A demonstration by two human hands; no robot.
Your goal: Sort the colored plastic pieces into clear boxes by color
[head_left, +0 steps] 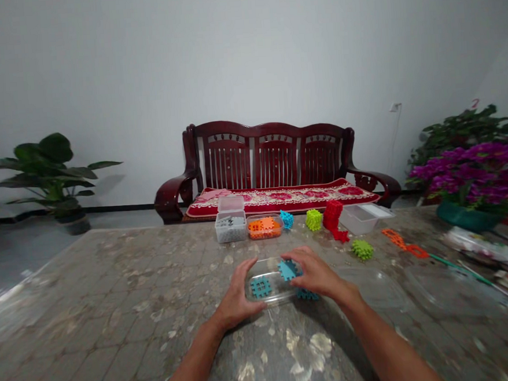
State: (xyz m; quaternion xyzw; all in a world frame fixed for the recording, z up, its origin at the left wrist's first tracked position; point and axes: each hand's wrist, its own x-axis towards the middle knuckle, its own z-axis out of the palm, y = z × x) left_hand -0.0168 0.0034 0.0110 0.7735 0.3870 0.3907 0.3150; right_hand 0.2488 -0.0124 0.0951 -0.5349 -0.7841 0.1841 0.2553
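A clear plastic container (pixel 275 297) stands on the table in front of me. My left hand (pixel 239 296) is wrapped round its left end, thumb at the near side and fingers at the far side. One teal interlocking tile (pixel 261 287) with a grid of holes lies inside, towards the left. My right hand (pixel 314 272) pinches a solid teal interlocking tile (pixel 287 270) over the container's right part. Another teal piece (pixel 307 295) shows below that hand, by the container's right end, partly hidden.
Behind are a box of grey pieces (pixel 231 232), a container of orange pieces (pixel 264 229), a blue block (pixel 287 219), a green cube (pixel 313 220) and red pieces (pixel 333 215). Rightward are an open box (pixel 358 222), a green block (pixel 362 249), orange pieces (pixel 406 245) and clear lids (pixel 372 289).
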